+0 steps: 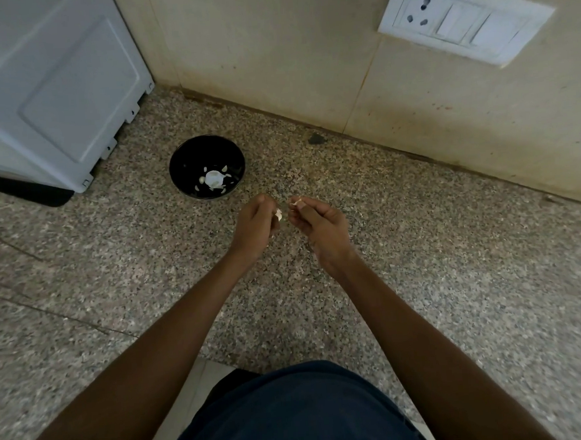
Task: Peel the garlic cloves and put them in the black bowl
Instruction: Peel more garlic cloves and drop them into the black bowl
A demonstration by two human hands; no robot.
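Both hands hover over the speckled granite counter (pixel 420 246), close together near the centre of the view. The left hand (pixel 254 227) has its fingers curled and pinches a small pale garlic clove (pixel 278 214) at its fingertips, on the side facing the other hand. The right hand (pixel 323 229), just beside it at about 3 o'clock, has its fingers curled too and pinches a thin scrap of garlic skin (pixel 296 203) between thumb and forefinger; the scrap and the clove lie near each other but apart. The black bowl (pixel 177 165) stands on the counter at roughly 11 o'clock from the hands, near them and not touching either. Inside it lie a larger white garlic piece (pixel 214 179) and several small pale cloves scattered round it (whether these are peeled is too small to tell). A white appliance (pixel 53 88) stands at 9 to 10 o'clock from the bowl, against the beige tiled wall (pixel 272 51). A white socket and switch plate (pixel 464 18) sits on that wall at about 1 o'clock from the hands.
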